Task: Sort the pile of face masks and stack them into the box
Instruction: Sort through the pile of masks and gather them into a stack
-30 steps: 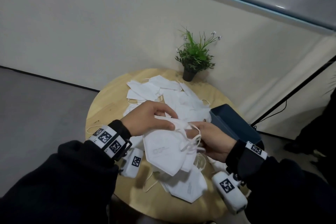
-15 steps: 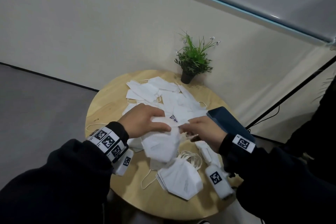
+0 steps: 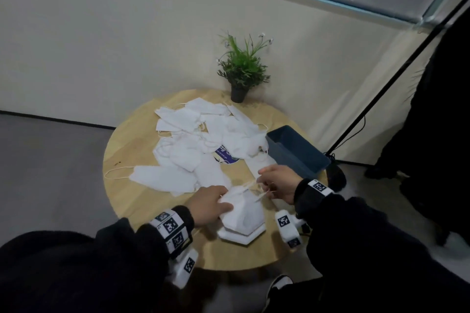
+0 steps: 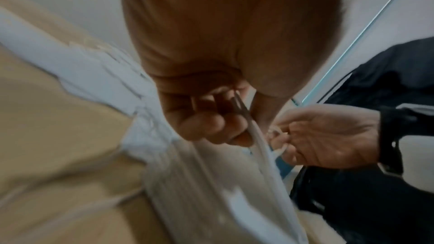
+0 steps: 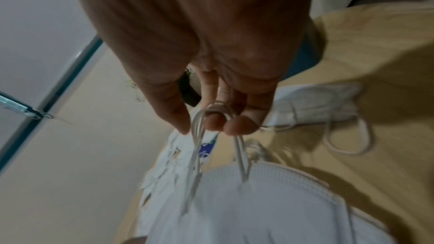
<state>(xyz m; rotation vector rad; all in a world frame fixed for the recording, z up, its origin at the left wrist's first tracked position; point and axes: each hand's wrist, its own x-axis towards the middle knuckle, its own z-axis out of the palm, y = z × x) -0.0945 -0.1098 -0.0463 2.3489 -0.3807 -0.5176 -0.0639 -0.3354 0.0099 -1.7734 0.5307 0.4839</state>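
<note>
masks now lowered onto stack; right hand tugs ear loops.

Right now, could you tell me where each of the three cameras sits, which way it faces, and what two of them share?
Head: worn on the head, looking forward and down at the round table, box and mask pile; both sleeves, left hand and right hand show.
Left wrist: along the left hand, which grips the held masks; the right hand shows opposite.
Right wrist: along the right hand, whose fingers pinch the ear loops.
Shared: both wrist views show the held masks and ear loops.
</note>
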